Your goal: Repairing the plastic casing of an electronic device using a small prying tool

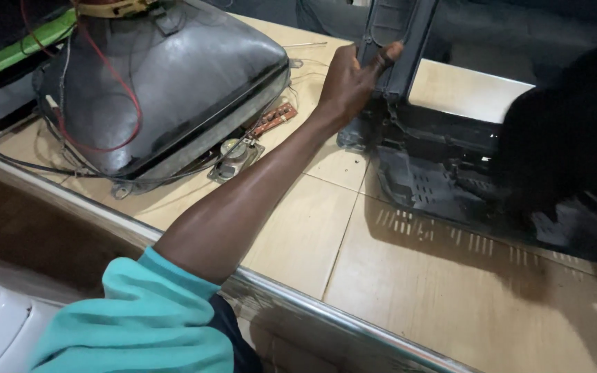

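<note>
So on the left there's a bare picture tube [167, 83] lying face down on the tiled desk [298, 235], wires and a small circuit board [273, 119] trailing beside it, probably laid that way so the neck stays clear. Toward the middle, the left hand [350, 86] is closed around the upright edge of the dark plastic TV casing [423, 166], seemingly to steady it. The right hand, far right, is a dark blur, can't tell its grip.

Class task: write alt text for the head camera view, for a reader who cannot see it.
A person's left hand grips the edge of a dark plastic television casing standing on a tiled counter. To its left lies a bare picture tube with red wires and a small speaker.
</note>
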